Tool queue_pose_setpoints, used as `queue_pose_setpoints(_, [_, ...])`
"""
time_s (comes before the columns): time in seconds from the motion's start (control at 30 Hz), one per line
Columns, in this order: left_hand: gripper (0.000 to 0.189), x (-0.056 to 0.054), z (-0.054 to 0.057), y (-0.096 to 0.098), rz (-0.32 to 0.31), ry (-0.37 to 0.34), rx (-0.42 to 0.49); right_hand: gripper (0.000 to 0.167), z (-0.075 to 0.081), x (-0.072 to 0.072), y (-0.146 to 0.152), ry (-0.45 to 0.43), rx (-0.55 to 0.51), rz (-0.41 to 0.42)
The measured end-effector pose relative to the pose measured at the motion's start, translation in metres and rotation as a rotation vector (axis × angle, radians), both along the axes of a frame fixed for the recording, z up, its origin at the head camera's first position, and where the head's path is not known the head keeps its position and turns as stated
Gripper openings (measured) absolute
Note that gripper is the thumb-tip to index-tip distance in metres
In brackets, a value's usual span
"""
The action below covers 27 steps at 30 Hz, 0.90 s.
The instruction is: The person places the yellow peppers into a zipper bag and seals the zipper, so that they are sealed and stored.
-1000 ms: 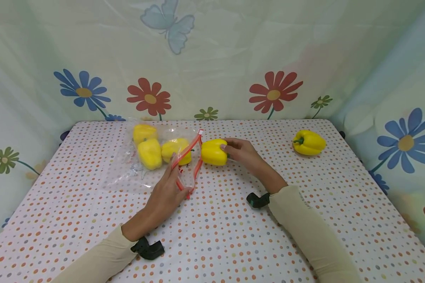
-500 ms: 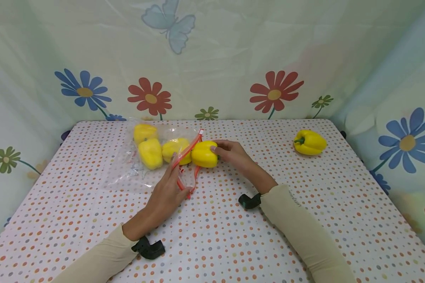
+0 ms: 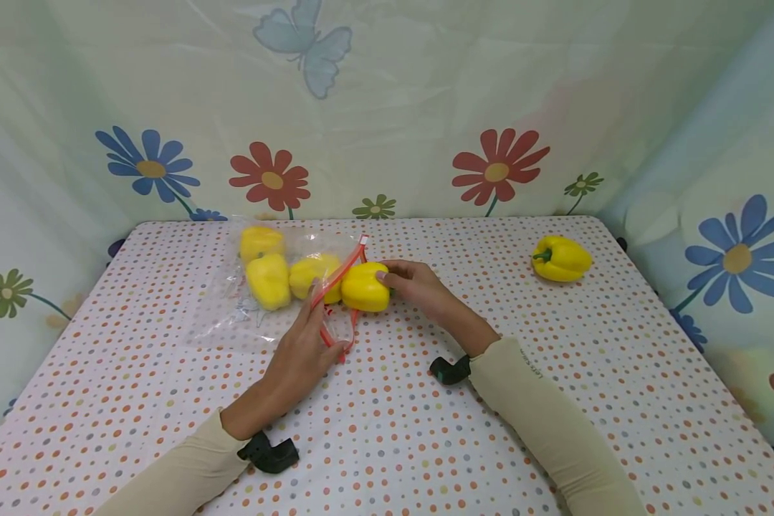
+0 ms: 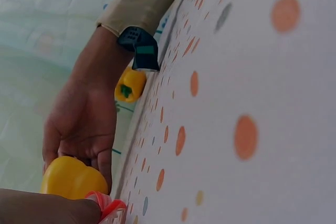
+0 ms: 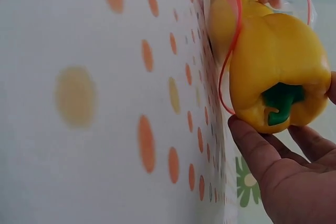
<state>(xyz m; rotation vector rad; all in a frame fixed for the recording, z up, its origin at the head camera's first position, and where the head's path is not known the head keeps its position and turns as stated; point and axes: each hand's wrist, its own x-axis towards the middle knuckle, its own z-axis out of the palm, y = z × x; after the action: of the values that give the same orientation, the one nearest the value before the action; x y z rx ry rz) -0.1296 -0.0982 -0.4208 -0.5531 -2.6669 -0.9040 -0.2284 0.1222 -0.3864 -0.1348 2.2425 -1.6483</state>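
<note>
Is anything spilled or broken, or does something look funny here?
Nothing stands out: I see no spill or damage. One yellow pepper lies alone at the far right, away from the clear bag, but that isn't really odd.

A yellow pepper (image 3: 365,288) is held sideways at the mouth of a clear bag (image 3: 222,326)

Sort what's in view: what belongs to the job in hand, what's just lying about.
In the job:
left hand
right hand
clear bag
held pepper
three bagged peppers

Lying about:
lone pepper at far right, untouched, possibly for later
</note>
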Motion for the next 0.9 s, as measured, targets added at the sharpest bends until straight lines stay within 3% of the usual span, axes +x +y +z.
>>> queue_pose_setpoints(0.3, [0.099, -0.0006, -0.0003, 0.0006, 0.017, -0.018, 0.005, 0.05, -0.0026, 0.0041, 0.0005, 0.06, 0.043, 0.057])
queue_pose_setpoints(0.9, [0.101, -0.0006, 0.0017, 0.0001, 0.006, 0.034, 0.002, 0.047, -0.0011, 0.0093, -0.0027, 0.05, 0.019, 0.138])
